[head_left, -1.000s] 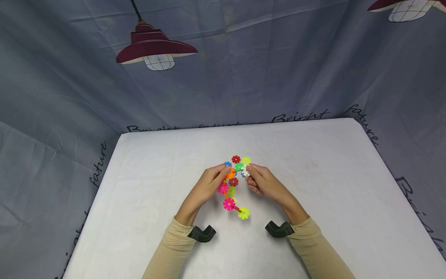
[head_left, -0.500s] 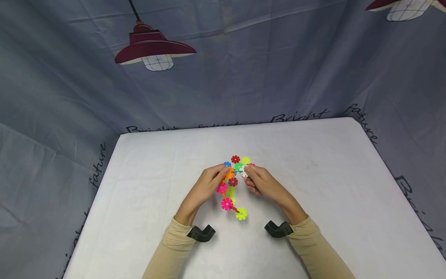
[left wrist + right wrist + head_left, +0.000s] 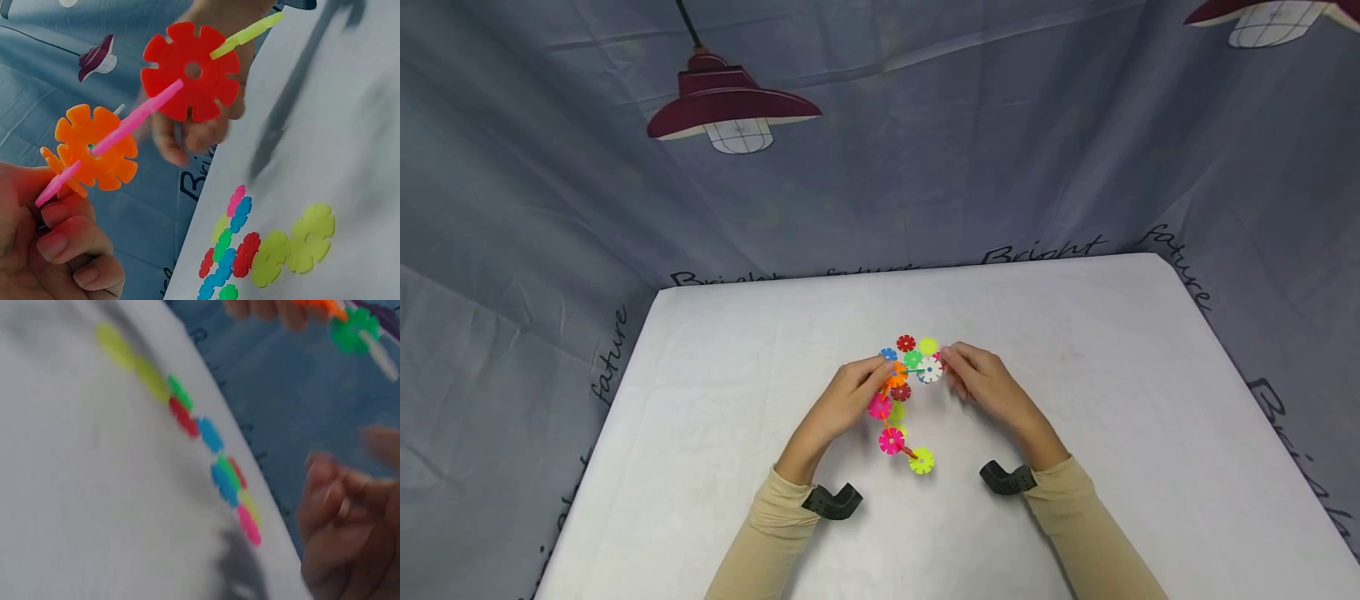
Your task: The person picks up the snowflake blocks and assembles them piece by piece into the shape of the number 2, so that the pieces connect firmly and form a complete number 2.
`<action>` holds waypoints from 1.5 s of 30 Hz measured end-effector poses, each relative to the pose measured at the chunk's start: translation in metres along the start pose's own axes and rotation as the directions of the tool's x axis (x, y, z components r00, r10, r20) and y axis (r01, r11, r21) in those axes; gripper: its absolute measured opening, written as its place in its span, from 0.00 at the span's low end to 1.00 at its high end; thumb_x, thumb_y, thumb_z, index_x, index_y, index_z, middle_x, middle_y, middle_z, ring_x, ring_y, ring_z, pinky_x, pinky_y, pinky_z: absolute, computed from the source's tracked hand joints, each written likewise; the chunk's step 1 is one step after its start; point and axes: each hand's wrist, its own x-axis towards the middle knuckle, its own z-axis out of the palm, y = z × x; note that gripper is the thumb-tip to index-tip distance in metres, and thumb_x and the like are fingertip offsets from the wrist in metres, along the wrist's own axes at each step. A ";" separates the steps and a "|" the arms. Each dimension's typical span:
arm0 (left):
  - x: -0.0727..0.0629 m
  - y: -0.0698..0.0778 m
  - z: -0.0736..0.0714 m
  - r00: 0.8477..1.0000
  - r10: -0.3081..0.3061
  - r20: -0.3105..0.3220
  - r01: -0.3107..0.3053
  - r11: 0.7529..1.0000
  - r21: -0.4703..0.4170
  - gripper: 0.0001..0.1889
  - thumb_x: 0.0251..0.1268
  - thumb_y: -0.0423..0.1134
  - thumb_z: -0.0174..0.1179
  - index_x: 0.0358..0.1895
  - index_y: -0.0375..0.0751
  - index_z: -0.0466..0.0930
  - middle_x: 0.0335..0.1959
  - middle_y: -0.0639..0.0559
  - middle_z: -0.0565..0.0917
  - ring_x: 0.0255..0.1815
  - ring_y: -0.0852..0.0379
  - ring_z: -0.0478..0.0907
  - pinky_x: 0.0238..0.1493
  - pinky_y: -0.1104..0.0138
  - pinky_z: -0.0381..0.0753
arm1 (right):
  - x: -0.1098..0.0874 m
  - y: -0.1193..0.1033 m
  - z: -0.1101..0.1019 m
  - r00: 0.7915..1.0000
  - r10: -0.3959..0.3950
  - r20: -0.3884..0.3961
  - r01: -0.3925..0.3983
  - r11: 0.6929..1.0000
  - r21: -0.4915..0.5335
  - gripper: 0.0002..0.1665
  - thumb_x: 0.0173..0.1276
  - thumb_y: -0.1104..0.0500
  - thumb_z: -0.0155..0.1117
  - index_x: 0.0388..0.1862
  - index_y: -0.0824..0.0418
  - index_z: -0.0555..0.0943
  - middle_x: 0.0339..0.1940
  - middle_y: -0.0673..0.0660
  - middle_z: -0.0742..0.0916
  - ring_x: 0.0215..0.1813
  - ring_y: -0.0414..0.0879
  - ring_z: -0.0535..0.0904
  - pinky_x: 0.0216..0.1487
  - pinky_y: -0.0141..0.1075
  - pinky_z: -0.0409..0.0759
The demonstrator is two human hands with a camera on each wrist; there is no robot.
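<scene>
Carrying a notched-disc chain (image 3: pixel 875 409) one-handed.
Left hand (image 3: pixel 845 393) is pinching it; right hand (image 3: pixel 983 379) is hovering half-curled, empty; dangling weight could be pulling it apart.

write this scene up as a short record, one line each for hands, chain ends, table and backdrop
left hand: pinches the disc chain
right hand: beside the white disc, holding nothing visible
chain ends: white disc; yellow disc
table: white, with flat coloured discs
backdrop: grey-blue cloth, printed lamps
</scene>
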 end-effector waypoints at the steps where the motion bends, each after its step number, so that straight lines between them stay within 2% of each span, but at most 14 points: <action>1: 0.000 0.000 0.000 1.000 -0.009 -0.001 0.009 1.000 -0.001 0.20 0.83 0.44 0.50 0.26 0.43 0.68 0.21 0.54 0.62 0.24 0.59 0.60 0.31 0.70 0.61 | 0.001 0.004 0.000 1.000 0.013 -0.025 -0.015 0.997 -0.071 0.17 0.83 0.49 0.54 0.46 0.61 0.81 0.26 0.58 0.81 0.23 0.44 0.71 0.26 0.33 0.70; 3: -0.001 -0.001 0.000 1.000 -0.024 0.000 0.024 1.000 -0.008 0.20 0.83 0.45 0.50 0.27 0.43 0.68 0.21 0.54 0.62 0.25 0.59 0.61 0.31 0.70 0.61 | 0.003 0.011 0.002 0.998 0.035 -0.052 -0.045 0.977 -0.207 0.13 0.76 0.51 0.64 0.50 0.58 0.83 0.28 0.56 0.82 0.26 0.44 0.72 0.31 0.34 0.71; 5: -0.001 -0.001 0.000 0.999 -0.032 0.001 0.032 0.999 -0.012 0.20 0.83 0.46 0.50 0.27 0.43 0.68 0.22 0.54 0.62 0.26 0.59 0.61 0.32 0.69 0.61 | 0.005 0.017 0.004 0.998 0.040 -0.052 -0.053 0.954 -0.294 0.19 0.72 0.53 0.69 0.58 0.58 0.82 0.30 0.53 0.83 0.30 0.44 0.72 0.34 0.36 0.71; 8: 0.000 -0.001 0.000 0.999 -0.034 0.001 0.034 0.999 -0.020 0.21 0.83 0.46 0.50 0.26 0.42 0.67 0.22 0.54 0.61 0.27 0.59 0.61 0.34 0.69 0.61 | 0.006 0.021 0.006 0.998 0.040 -0.043 -0.053 0.928 -0.368 0.26 0.72 0.54 0.70 0.67 0.58 0.79 0.29 0.52 0.80 0.31 0.44 0.71 0.35 0.37 0.69; 12: 0.000 -0.001 0.001 1.000 -0.029 0.011 0.029 0.999 -0.028 0.21 0.83 0.46 0.50 0.26 0.42 0.68 0.22 0.54 0.61 0.28 0.59 0.61 0.34 0.69 0.61 | 0.004 0.022 0.008 0.998 0.049 -0.039 -0.062 0.890 -0.451 0.29 0.74 0.53 0.67 0.72 0.57 0.77 0.26 0.52 0.75 0.30 0.45 0.68 0.34 0.38 0.65; 16: 0.001 -0.001 0.001 0.999 -0.025 0.023 0.025 0.999 -0.027 0.20 0.84 0.46 0.49 0.26 0.42 0.68 0.22 0.54 0.62 0.28 0.58 0.62 0.34 0.69 0.62 | 0.003 0.019 0.008 0.997 0.054 -0.047 -0.070 0.863 -0.500 0.25 0.72 0.53 0.69 0.65 0.57 0.82 0.25 0.52 0.75 0.30 0.45 0.68 0.32 0.37 0.64; 20: 0.000 -0.001 0.001 0.999 -0.025 0.020 0.026 0.999 -0.026 0.20 0.83 0.45 0.49 0.26 0.43 0.68 0.22 0.54 0.62 0.28 0.58 0.61 0.34 0.69 0.61 | 0.002 0.016 0.008 0.995 0.052 -0.087 -0.089 0.867 -0.491 0.17 0.66 0.54 0.75 0.51 0.59 0.84 0.27 0.52 0.77 0.29 0.45 0.70 0.32 0.36 0.65; 26: 0.000 -0.003 0.000 1.000 -0.012 0.013 0.012 0.999 -0.036 0.21 0.83 0.45 0.49 0.26 0.43 0.66 0.22 0.54 0.61 0.27 0.58 0.60 0.34 0.69 0.61 | 0.002 0.015 0.006 0.994 0.076 -0.078 -0.103 0.887 -0.450 0.19 0.65 0.55 0.77 0.51 0.60 0.84 0.29 0.53 0.78 0.32 0.46 0.71 0.35 0.36 0.67; 31: 0.000 -0.004 0.000 1.000 -0.003 0.010 0.003 0.999 -0.043 0.21 0.83 0.45 0.49 0.25 0.42 0.66 0.22 0.54 0.61 0.27 0.59 0.59 0.34 0.69 0.60 | 0.002 0.017 0.002 0.992 0.108 -0.063 -0.124 0.910 -0.395 0.14 0.62 0.56 0.78 0.39 0.60 0.82 0.29 0.53 0.80 0.33 0.46 0.72 0.36 0.36 0.69; 34: -0.001 -0.005 -0.001 1.000 -0.006 0.009 0.007 0.999 -0.048 0.21 0.83 0.45 0.49 0.25 0.42 0.66 0.22 0.54 0.61 0.27 0.59 0.59 0.34 0.69 0.60 | 0.003 0.018 -0.002 0.993 0.116 -0.026 -0.118 0.932 -0.344 0.12 0.63 0.57 0.78 0.37 0.60 0.82 0.27 0.53 0.81 0.29 0.45 0.74 0.32 0.34 0.73; 36: -0.001 -0.005 -0.001 1.000 -0.009 0.007 0.010 0.999 -0.052 0.21 0.83 0.46 0.50 0.25 0.42 0.66 0.22 0.54 0.61 0.27 0.59 0.60 0.34 0.69 0.60 | 0.002 0.018 -0.005 0.993 0.116 0.000 -0.112 0.956 -0.271 0.10 0.65 0.58 0.77 0.37 0.61 0.84 0.25 0.55 0.83 0.25 0.44 0.78 0.30 0.33 0.78; 39: -0.001 -0.006 -0.002 1.000 -0.014 -0.001 0.014 0.998 -0.054 0.21 0.83 0.46 0.50 0.25 0.42 0.66 0.21 0.54 0.61 0.27 0.58 0.60 0.33 0.69 0.60 | 0.000 0.014 -0.012 0.995 0.099 0.029 -0.096 0.992 -0.080 0.10 0.68 0.61 0.73 0.44 0.66 0.86 0.29 0.61 0.89 0.27 0.48 0.86 0.31 0.36 0.86; 42: 0.000 -0.006 -0.004 1.000 -0.009 -0.013 0.009 0.999 -0.051 0.22 0.83 0.47 0.50 0.25 0.42 0.66 0.21 0.54 0.61 0.26 0.58 0.60 0.33 0.69 0.60 | -0.003 0.006 -0.020 0.997 0.067 0.039 -0.070 0.993 0.091 0.14 0.70 0.62 0.71 0.51 0.69 0.85 0.39 0.66 0.92 0.38 0.56 0.91 0.40 0.39 0.89; 45: 0.000 -0.006 -0.005 1.000 -0.008 -0.022 0.007 0.999 -0.048 0.22 0.83 0.46 0.50 0.24 0.42 0.66 0.21 0.54 0.61 0.26 0.58 0.60 0.32 0.69 0.60 | -0.007 -0.003 -0.025 0.999 0.003 0.049 -0.012 0.984 0.180 0.16 0.71 0.61 0.70 0.54 0.68 0.85 0.45 0.67 0.91 0.47 0.62 0.90 0.44 0.39 0.89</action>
